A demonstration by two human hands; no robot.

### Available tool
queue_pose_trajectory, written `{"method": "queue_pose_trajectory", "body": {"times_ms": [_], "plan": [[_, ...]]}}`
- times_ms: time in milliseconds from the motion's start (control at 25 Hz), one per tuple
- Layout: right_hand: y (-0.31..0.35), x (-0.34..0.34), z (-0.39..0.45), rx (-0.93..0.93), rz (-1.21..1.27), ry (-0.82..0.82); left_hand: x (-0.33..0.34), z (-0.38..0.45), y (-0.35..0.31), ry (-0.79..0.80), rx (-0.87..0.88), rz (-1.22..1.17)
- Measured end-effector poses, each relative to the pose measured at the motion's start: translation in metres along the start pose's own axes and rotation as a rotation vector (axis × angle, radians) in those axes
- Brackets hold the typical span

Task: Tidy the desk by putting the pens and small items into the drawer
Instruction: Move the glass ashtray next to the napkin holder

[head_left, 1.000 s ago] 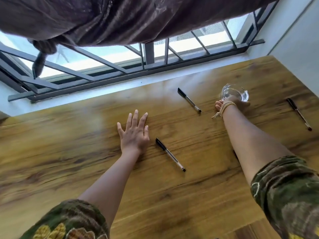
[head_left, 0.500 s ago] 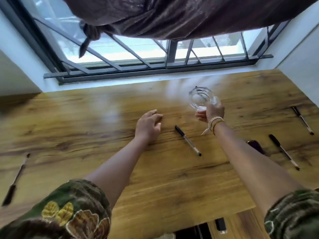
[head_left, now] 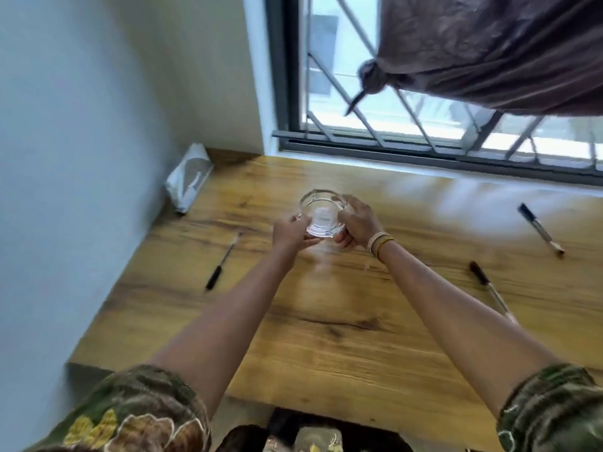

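1. Wooden desk point(head_left: 342, 337) fills the lower view, set into a corner between a pale wall on the left and a barred window point(head_left: 391, 125) at the back, with a dark brown curtain point(head_left: 505, 50) knotted and hanging across the upper right.
2. Both hands hold a clear glass dish point(head_left: 322, 216) above the desk, toward its back left part.
3. Left hand point(head_left: 288, 231) grips the dish's left side, fingers curled under its base.
4. Right hand point(head_left: 357, 223) grips the right side, fingers wrapped around the rim; bracelets point(head_left: 380, 243) sit on that wrist.
5. 3 pens lie on the desk, all well apart from the dish: 1 black pen point(head_left: 223, 262) left of the arms near the wall, 1 pen point(head_left: 492, 291) just right of the right forearm, and 1 more pen point(head_left: 540, 230) farther right toward the window.
6. White packet point(head_left: 189, 181) leans in the back left corner, against the wall.
7. Green patterned sleeves point(head_left: 137, 412) cover both upper arms.
8. Below the desk's near edge a dark opening with blurred contents shows; what it is cannot be told.
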State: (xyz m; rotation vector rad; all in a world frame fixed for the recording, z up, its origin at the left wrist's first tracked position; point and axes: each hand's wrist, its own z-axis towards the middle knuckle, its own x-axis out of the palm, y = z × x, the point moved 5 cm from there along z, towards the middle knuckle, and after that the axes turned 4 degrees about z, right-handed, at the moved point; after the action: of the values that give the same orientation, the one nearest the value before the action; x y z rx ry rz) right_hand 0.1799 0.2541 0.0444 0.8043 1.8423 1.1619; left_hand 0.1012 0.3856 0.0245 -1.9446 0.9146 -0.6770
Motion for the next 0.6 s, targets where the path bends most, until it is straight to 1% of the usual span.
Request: {"method": "queue_pose_trajectory", "body": {"times_ms": [80,160,240,320,400,440,480,600], "plan": [[0.017,0.049,0.006,-0.070,-0.072,0.060,-0.052,0.003,-0.004,-0.109,0.040,0.009],[0.033,0.092,0.011,-0.166,-0.198,0.053,-0.099,0.003,-0.004,-0.241,0.028,-0.058],[0.037,0.124,0.016,-0.212,-0.385,0.013,-0.138,0.001,-0.001,-0.373,-0.008,-0.133],[0.027,0.146,0.017,-0.233,-0.601,-0.024,-0.173,-0.001,0.000,-0.486,-0.040,-0.198],[0.014,0.165,0.014,-0.318,-0.863,-0.068,-0.208,-0.003,0.002,-0.599,-0.076,-0.246],[0.011,0.171,0.012,-0.373,-0.951,-0.099,-0.223,-0.002,0.004,-0.642,-0.093,-0.254],[0.008,0.174,0.010,-0.410,-0.994,-0.130,-0.235,-0.003,0.004,-0.670,-0.105,-0.256],[0.006,0.173,0.012,-0.434,-0.967,-0.188,-0.257,-0.002,0.002,-0.691,-0.115,-0.263]]}}
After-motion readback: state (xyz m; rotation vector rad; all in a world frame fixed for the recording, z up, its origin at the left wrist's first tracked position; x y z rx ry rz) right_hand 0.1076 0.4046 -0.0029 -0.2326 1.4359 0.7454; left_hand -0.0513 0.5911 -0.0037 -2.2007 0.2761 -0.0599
